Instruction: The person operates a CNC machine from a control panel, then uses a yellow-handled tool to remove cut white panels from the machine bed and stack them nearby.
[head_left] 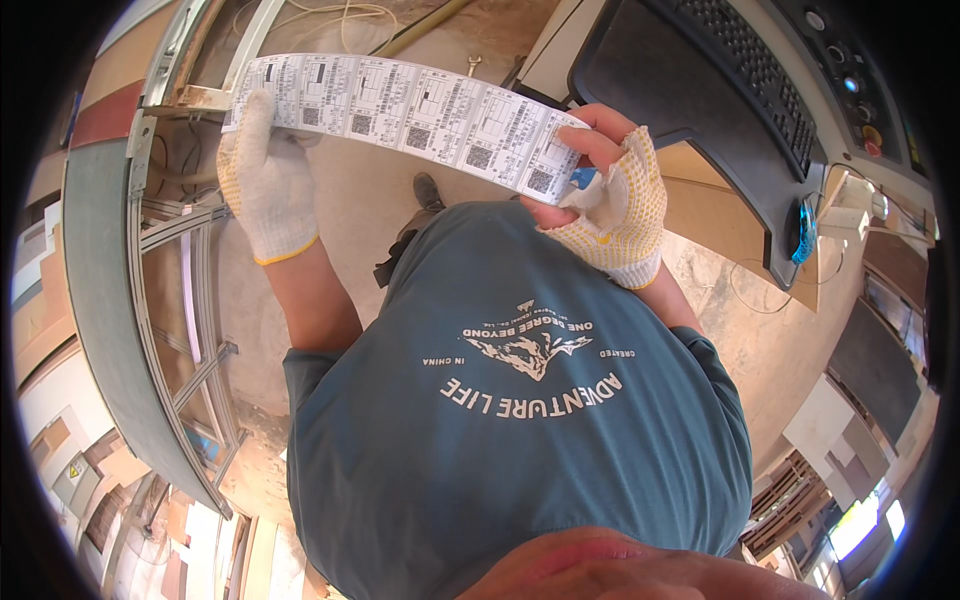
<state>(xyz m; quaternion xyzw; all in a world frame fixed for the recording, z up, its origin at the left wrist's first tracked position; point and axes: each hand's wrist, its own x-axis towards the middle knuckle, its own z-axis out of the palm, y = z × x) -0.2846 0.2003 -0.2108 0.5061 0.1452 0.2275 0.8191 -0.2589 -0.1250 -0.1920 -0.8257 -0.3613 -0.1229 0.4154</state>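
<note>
A long strip of white printed labels (pixel 385 105), with barcodes and square codes, is stretched between my two hands in front of my body. My left hand (pixel 265 180), in a white knit glove with a yellow cuff, pinches the strip's left end with the thumb on top. At the right end, my right hand (pixel 610 200) grips the last label between thumb and fingers. Its glove has yellow dots, and the fingertips are bare. The strip bows slightly and touches nothing else that I can see.
To the right, a black keyboard (pixel 750 70) and a dark tray (pixel 650 75) stand beside a control panel (pixel 850 90) with knobs. A blue-and-black mouse (pixel 803 232) sits at the tray's edge. On the left runs a metal frame (pixel 190 300) with a grey-green panel (pixel 110 270). A wrench (pixel 474 65) lies beyond the strip.
</note>
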